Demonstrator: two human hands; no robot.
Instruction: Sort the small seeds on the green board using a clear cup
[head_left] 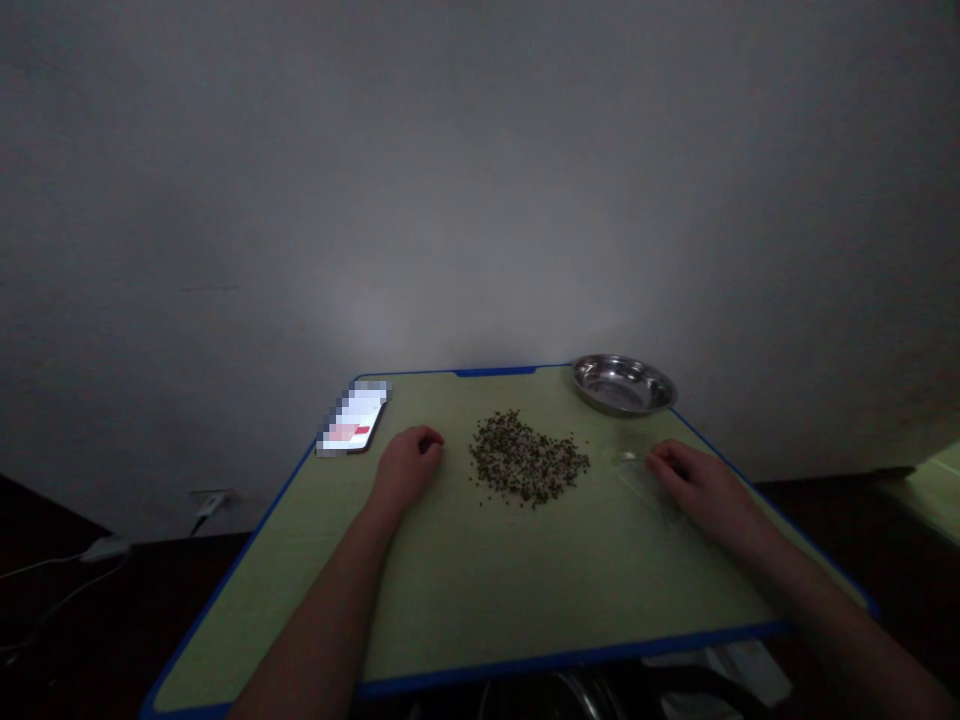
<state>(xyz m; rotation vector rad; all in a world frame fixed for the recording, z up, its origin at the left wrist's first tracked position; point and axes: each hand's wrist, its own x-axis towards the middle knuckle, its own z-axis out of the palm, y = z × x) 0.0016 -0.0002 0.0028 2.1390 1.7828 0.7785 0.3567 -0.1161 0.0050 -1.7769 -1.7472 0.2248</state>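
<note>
A loose heap of small mixed seeds or beans (pixel 525 460), dark green and pale, lies on the light green tabletop between my hands. Just left of the heap, my left hand (pixel 411 465) rests on the table, fingers curled in a loose fist with nothing visible in it. To the right of the heap, my right hand (pixel 694 485) pinches the edge of a see-through plastic bag (pixel 637 480). Most of the bag lies flat and faint against the table, partly under that hand. Whether anything is inside it I cannot tell.
A shiny metal bowl (pixel 624 385) stands at the back right corner. A phone with a lit screen (pixel 356 418) lies at the back left. The table (pixel 525 590) has a blue rim and stands against a grey wall. White cables (pixel 105 550) run along the floor at left.
</note>
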